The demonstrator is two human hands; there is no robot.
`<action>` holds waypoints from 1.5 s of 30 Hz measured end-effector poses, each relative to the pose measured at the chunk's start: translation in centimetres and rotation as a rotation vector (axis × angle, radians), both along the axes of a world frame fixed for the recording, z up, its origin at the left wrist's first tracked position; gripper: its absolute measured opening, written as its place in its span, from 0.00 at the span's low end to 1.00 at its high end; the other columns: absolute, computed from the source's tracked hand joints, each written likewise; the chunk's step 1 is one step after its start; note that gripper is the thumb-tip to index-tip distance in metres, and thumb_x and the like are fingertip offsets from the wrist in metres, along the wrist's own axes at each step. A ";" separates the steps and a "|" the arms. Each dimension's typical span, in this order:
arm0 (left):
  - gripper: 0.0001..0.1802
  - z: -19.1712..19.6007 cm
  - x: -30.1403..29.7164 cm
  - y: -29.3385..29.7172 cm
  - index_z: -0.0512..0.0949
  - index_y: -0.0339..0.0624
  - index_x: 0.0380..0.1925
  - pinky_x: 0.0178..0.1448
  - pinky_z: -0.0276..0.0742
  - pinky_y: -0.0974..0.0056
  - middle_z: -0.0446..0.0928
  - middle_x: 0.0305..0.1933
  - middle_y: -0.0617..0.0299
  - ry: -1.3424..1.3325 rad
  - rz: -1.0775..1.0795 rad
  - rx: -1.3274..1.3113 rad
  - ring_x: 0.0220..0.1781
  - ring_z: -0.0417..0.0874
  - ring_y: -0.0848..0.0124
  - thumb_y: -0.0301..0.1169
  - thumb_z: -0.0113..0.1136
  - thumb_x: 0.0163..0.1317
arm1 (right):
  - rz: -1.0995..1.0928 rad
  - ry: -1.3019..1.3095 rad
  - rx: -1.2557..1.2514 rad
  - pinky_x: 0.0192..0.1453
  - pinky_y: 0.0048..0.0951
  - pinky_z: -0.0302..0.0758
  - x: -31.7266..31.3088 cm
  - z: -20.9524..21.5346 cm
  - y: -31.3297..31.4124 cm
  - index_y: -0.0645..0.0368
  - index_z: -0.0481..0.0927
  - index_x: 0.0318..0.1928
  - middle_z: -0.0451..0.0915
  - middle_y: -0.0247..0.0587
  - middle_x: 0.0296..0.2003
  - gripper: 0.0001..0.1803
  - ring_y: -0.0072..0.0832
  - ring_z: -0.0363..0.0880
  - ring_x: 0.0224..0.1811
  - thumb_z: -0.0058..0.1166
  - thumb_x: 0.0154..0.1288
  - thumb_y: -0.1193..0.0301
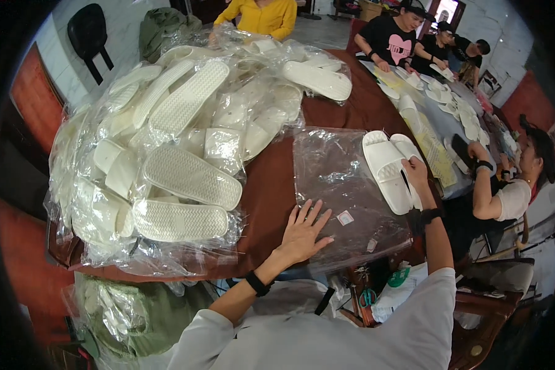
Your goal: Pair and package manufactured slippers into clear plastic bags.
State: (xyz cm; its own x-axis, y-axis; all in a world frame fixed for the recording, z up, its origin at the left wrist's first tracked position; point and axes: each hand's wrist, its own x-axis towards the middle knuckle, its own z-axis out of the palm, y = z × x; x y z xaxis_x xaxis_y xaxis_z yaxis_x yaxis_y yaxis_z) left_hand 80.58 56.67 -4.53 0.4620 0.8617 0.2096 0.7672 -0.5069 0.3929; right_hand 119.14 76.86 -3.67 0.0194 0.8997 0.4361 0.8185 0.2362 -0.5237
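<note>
Clearly, the right hand (415, 175) is clamped on the edge of a pair of white slippers (385, 165), over the right side of a clear plastic bag (328, 159); the left hand (302, 233), fingers spread and gripping nothing, lies at the bag's near left; it seems best to steady the film with that palm, keep both slippers pinched together, and avoid creasing the plastic.

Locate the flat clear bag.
The bag lies right of centre in the head view, on the table, under the left hand, with slippers in the right hand at its right edge.
</note>
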 end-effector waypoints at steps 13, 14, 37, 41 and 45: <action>0.37 -0.6 -0.5 1.0 0.57 0.38 0.64 0.66 0.60 0.53 0.56 0.63 0.36 -1.048 0.360 -0.385 0.65 0.57 0.46 0.34 0.61 0.57 | 0.163 -0.106 -0.069 0.56 0.42 0.66 -12.4 5.2 -15.3 0.63 0.73 0.53 0.73 0.56 0.46 0.21 0.51 0.70 0.51 0.56 0.59 0.70; 0.38 -1.7 -0.4 1.3 0.54 0.40 0.66 0.48 0.78 0.63 0.57 0.60 0.43 -0.893 0.347 -0.256 0.53 0.72 0.59 0.29 0.61 0.57 | 0.175 -0.102 -0.108 0.56 0.42 0.66 -13.5 5.3 -16.5 0.62 0.73 0.53 0.72 0.55 0.47 0.21 0.51 0.70 0.51 0.56 0.59 0.70; 0.33 12.1 -15.1 -7.1 0.62 0.43 0.63 0.53 0.71 0.60 0.68 0.54 0.53 -0.794 0.543 0.196 0.52 0.72 0.61 0.25 0.62 0.56 | 0.233 -0.065 -0.097 0.60 0.42 0.64 -21.6 6.8 -22.6 0.64 0.73 0.51 0.71 0.54 0.50 0.17 0.49 0.69 0.54 0.51 0.63 0.73; 0.33 13.3 -24.7 -7.2 0.63 0.36 0.60 0.63 0.65 0.53 0.66 0.55 0.43 -0.475 0.886 0.484 0.58 0.68 0.47 0.25 0.64 0.53 | 0.441 0.040 -0.111 0.59 0.40 0.66 -27.8 9.3 -25.6 0.63 0.75 0.49 0.73 0.50 0.49 0.15 0.45 0.71 0.53 0.53 0.61 0.73; 0.28 11.6 -31.7 -6.2 0.67 0.33 0.55 0.53 0.70 0.52 0.72 0.48 0.39 -0.190 0.996 0.496 0.52 0.73 0.46 0.36 0.61 0.59 | 0.677 0.096 -0.160 0.61 0.41 0.65 -34.6 9.2 -27.0 0.60 0.72 0.55 0.70 0.52 0.52 0.21 0.48 0.68 0.57 0.56 0.61 0.70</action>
